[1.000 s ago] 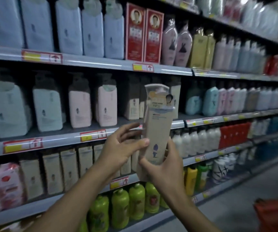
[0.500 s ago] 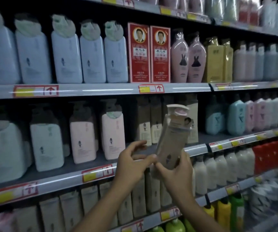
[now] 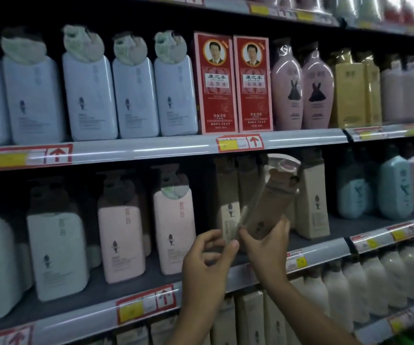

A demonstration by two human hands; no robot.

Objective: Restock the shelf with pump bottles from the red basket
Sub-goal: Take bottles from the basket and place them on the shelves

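Note:
A beige pump bottle (image 3: pixel 267 202) in clear wrap tilts to the right, its pump head under the upper shelf's rail. My right hand (image 3: pixel 267 247) grips its lower end from the right. My left hand (image 3: pixel 207 260) pinches the bottle's bottom left edge with thumb and fingers. The bottle is held in front of a row of matching beige bottles (image 3: pixel 311 202) on the middle shelf (image 3: pixel 325 247). The red basket is out of view.
Pink bottles (image 3: pixel 173 232) and white bottles stand left of the beige row, teal ones (image 3: pixel 395 188) to the right. The shelf above carries pale blue bottles, two red boxes (image 3: pixel 216 83) and pink bottles. White and beige bottles fill the shelf below.
The view has moved closer to the shelf and tipped upward. Both hands have carried the bottle up toward the beige row, and it leans further right.

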